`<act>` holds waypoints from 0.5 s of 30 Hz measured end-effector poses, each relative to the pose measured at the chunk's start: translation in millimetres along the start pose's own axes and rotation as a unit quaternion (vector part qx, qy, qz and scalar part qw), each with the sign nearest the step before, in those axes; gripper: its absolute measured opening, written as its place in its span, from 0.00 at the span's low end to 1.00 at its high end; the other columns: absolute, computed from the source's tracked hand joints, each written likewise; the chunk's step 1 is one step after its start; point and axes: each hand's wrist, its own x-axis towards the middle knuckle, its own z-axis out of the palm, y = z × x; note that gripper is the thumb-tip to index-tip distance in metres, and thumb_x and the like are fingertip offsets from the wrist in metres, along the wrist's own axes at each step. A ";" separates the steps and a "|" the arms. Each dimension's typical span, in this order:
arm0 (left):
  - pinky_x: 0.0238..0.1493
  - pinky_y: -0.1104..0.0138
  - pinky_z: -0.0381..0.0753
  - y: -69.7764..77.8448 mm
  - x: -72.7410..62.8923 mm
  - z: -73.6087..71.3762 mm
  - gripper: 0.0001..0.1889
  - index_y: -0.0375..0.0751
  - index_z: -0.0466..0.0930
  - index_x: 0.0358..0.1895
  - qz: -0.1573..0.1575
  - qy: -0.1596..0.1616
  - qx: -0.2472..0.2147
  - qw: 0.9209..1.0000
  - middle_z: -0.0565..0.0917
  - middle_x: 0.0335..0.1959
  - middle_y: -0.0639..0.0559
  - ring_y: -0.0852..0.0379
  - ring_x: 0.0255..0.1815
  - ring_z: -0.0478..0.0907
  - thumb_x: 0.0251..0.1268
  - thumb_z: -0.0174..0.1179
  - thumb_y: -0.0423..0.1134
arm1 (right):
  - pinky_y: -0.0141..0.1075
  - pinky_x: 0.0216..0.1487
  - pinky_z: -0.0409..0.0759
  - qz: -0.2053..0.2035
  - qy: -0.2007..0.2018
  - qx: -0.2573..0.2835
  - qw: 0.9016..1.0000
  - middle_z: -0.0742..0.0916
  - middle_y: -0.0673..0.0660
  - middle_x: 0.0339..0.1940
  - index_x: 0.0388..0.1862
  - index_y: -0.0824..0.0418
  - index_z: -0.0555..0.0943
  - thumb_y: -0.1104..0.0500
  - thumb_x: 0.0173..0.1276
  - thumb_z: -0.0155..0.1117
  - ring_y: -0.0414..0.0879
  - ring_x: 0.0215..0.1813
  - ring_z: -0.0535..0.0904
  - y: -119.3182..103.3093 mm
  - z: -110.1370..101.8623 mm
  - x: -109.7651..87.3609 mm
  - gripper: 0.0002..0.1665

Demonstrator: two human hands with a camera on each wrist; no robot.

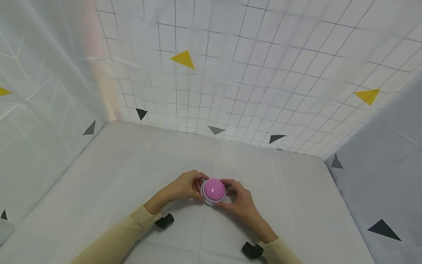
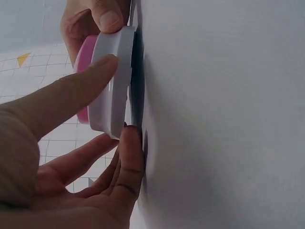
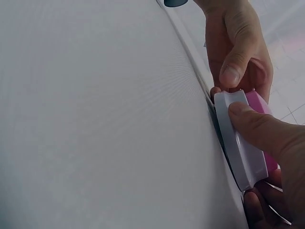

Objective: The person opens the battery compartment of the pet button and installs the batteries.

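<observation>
A round push button with a glossy pink dome on a white base is between both hands, low over the white-covered table. The left hand grips its left side, with thumb on the white rim and other fingers curled around toward the lower edge. From the right, the right hand holds the opposite side, thumb against the rim in the right wrist view. A dark strip shows between base and table in both wrist views; whether the base is fully off the cloth I cannot tell.
White cloth covers the table. Behind it hangs a white curtain with a grid and yellow, grey and black triangles. Side curtains stand left and right. Black devices sit at both wrists, beside the beige sleeves.
</observation>
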 end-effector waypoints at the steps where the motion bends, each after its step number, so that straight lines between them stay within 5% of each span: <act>1: 0.41 0.68 0.80 0.1 0.2 0.5 0.37 0.37 0.81 0.64 -0.001 0.000 -0.003 1.000 0.81 0.42 0.49 0.53 0.41 0.79 0.46 0.85 0.35 | 0.40 0.55 0.87 0.006 -0.001 0.001 1.000 0.86 0.48 0.61 0.69 0.54 0.77 0.51 0.50 0.91 0.44 0.58 0.82 -0.6 -0.3 0.1 0.48; 15: 0.51 0.62 0.77 4.2 -0.7 2.9 0.29 0.41 0.84 0.63 -0.030 0.017 -0.002 0.999 0.79 0.50 0.44 0.49 0.53 0.77 0.61 0.76 0.50 | 0.39 0.56 0.86 0.037 -0.019 -0.036 0.998 0.85 0.49 0.61 0.70 0.57 0.77 0.52 0.49 0.91 0.44 0.58 0.82 -6.4 -1.5 1.7 0.49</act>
